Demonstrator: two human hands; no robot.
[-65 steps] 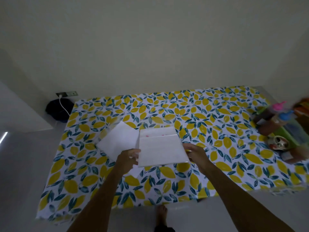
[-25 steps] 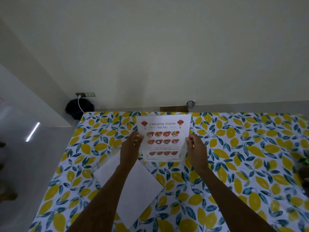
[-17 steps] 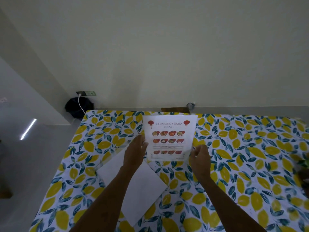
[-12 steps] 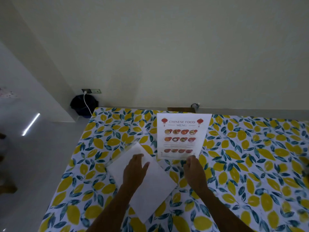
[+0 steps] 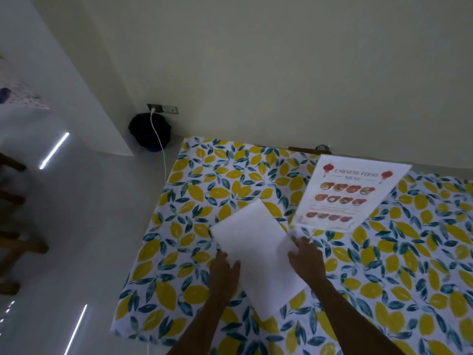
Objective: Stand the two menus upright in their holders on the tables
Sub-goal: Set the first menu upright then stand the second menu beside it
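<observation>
Wall [image 5: 256, 60]: a plain pale wall fills the upper part of the view, behind the far edge of the table
Floor [image 5: 76, 226]: a light glossy floor on the left, with bright streaks of reflected light
Table [image 5: 422, 290]: it is covered with a white cloth printed with yellow lemons and dark green leaves; its far edge is against the wall
Printed menu [image 5: 345, 196]: a white sheet with the red title "CHINESE FOOD MENU", two red lanterns and rows of small dish pictures; it stands upright near the far edge of the table, leaning a little, and no hand touches it; the holder at its foot is clear and hard to see
Blank menu [image 5: 256, 252]: a white sheet with the plain side up, lying flat on the cloth, turned diagonally, in front and to the left of the printed menu and apart from it
Left hand [image 5: 225, 270]: it rests on the near left edge of the blank menu, fingers loosely bent; I cannot tell if it pinches the edge
Right hand [image 5: 305, 260]: it lies at the right edge of the blank menu with the fingers spread, holding nothing
Dark bin [image 5: 148, 131]: it stands on the floor in the corner, left of the table
White cable [image 5: 160, 147]: it runs down from the wall socket [image 5: 163, 108] past the bin
</observation>
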